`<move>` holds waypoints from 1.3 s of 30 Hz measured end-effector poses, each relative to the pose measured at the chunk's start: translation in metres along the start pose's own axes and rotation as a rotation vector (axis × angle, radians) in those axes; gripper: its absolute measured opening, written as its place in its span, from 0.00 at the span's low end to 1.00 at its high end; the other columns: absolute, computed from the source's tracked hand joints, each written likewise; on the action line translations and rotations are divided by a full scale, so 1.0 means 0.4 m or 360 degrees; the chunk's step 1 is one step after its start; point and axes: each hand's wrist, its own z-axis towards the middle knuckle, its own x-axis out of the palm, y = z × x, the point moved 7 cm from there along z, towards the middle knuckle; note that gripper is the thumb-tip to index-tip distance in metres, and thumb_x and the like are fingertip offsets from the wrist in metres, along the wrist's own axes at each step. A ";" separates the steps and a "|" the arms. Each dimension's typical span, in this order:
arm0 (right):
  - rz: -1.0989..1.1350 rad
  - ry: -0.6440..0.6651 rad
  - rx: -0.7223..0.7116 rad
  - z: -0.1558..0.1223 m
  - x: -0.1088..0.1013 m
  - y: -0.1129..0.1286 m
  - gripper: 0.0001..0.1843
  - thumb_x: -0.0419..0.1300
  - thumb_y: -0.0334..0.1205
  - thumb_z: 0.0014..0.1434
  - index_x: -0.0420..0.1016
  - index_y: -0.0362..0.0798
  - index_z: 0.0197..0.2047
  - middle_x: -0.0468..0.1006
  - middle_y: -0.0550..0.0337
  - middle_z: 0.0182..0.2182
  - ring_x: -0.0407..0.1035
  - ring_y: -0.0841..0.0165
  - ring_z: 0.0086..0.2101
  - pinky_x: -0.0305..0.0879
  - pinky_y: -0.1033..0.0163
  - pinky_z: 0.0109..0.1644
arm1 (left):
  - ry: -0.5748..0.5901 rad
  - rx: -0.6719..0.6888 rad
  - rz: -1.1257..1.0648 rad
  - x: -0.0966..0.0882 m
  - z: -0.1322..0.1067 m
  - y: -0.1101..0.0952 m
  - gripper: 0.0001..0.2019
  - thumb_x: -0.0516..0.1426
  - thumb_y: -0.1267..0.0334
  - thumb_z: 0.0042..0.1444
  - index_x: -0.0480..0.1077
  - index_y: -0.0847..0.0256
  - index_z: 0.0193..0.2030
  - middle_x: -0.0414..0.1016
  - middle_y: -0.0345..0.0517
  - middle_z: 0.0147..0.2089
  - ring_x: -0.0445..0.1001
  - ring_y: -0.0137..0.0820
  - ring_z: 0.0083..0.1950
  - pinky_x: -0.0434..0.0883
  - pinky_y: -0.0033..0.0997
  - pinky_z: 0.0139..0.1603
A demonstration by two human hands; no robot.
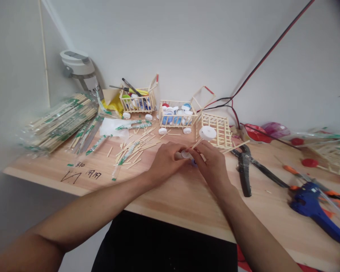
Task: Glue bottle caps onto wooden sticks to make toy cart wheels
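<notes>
My left hand point(167, 160) is closed, thumb and finger pinching a white bottle cap point(186, 154). My right hand point(214, 164) pinches a thin wooden stick point(197, 144) close beside that cap. At the stick's far end appears a round white disc point(207, 132), like another bottle cap. Whether the stick's near end sits in the pinched cap is hidden by my fingers. Something blue point(193, 162) shows under my right fingers, too covered to name. Just beyond my hands lies a wooden stick frame point(215, 126), with loose cut sticks point(134, 151) to the left.
Two small stick-built carts point(178, 120) point(138, 101) filled with bottle caps stand against the wall. Wrapped chopsticks point(62, 122) lie at left. Black-handled pliers point(245, 172) and a blue glue gun point(311, 200) lie at right. Cables point(235, 113) run down the wall.
</notes>
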 end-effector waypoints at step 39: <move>-0.0026 0.0039 0.0014 -0.005 0.015 -0.015 0.07 0.57 0.39 0.63 0.77 0.50 0.36 0.78 0.55 0.36 0.72 0.65 0.37 0.64 0.62 0.37 | -0.0017 0.0117 0.0006 -0.001 0.009 0.010 0.09 0.64 0.60 0.52 0.75 0.60 0.39 0.72 0.42 0.39 0.68 0.34 0.46 0.65 0.35 0.48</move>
